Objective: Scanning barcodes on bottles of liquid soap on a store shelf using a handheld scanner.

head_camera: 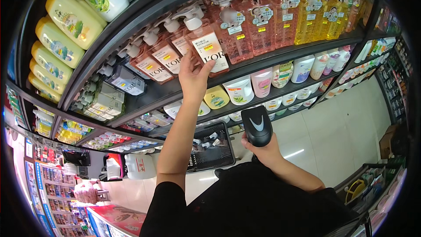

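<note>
My left hand (194, 77) reaches up to the shelf, fingers and thumb around the lower part of a pink pump bottle (206, 46) with a white pump head and a printed label. The bottle tilts slightly in its row; I cannot tell whether its base rests on the shelf. More pink pump bottles (161, 56) of the same kind stand left of it. My right hand (265, 149), lower and to the right, grips a black handheld barcode scanner (257, 126). The scanner's handle is mostly hidden by its head and my hand.
Taller pink gel bottles (232, 36) and yellow ones (307, 23) line the black shelf (263, 56) to the right. Lotion bottles (238, 90) fill the shelf below. A black plastic basket (227, 144) holding small items is on the floor. A cardboard box (388, 141) stands far right.
</note>
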Tool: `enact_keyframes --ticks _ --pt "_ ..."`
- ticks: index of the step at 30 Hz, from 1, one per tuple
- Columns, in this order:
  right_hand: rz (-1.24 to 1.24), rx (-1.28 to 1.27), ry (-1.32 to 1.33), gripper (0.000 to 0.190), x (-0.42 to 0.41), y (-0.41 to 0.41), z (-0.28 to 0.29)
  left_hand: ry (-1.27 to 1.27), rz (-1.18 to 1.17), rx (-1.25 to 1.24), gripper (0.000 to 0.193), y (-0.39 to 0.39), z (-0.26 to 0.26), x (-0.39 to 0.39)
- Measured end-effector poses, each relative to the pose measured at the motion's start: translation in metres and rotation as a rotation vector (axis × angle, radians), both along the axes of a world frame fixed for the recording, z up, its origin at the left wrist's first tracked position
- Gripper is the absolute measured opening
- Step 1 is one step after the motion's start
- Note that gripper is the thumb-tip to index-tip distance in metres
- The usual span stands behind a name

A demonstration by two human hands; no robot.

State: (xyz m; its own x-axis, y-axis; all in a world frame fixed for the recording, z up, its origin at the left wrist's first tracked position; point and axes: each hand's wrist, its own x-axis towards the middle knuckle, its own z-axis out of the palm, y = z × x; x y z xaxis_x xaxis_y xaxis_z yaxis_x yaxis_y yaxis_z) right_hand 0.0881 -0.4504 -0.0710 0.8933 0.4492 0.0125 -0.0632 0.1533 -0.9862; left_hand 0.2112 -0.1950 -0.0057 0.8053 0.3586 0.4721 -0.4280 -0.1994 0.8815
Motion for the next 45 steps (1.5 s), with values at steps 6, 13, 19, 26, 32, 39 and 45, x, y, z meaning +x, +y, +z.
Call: enact_keyframes --ticks 6,13,19,26,32,39,45 --pt "-0.036 0.011 0.039 0.019 0.003 0.001 -0.01 -0.067 0.303 0.374 0.066 -0.007 -0.018 0.006" --pt "0.008 -0.019 0.064 0.024 0.004 0.007 -0.016 -0.023 0.291 0.335 0.069 -0.012 -0.014 0.003" --pt "0.038 -0.025 0.072 0.016 0.002 0.013 -0.02 -0.013 0.28 0.241 0.069 -0.015 -0.008 0.005" --pt "0.042 -0.037 0.057 0.016 -0.001 0.012 -0.024 0.059 0.324 0.203 0.06 -0.018 -0.005 0.007" --pt "0.027 -0.019 0.06 0.017 -0.004 0.007 -0.027 0.02 0.337 0.209 0.051 -0.016 -0.006 0.006" --pt "0.023 -0.012 0.054 0.017 -0.009 0.008 -0.023 0.086 0.307 0.151 0.052 -0.009 -0.01 0.01" --pt "0.038 -0.035 0.108 0.016 -0.012 0.012 -0.021 0.112 0.312 0.156 0.051 -0.007 -0.006 0.011"
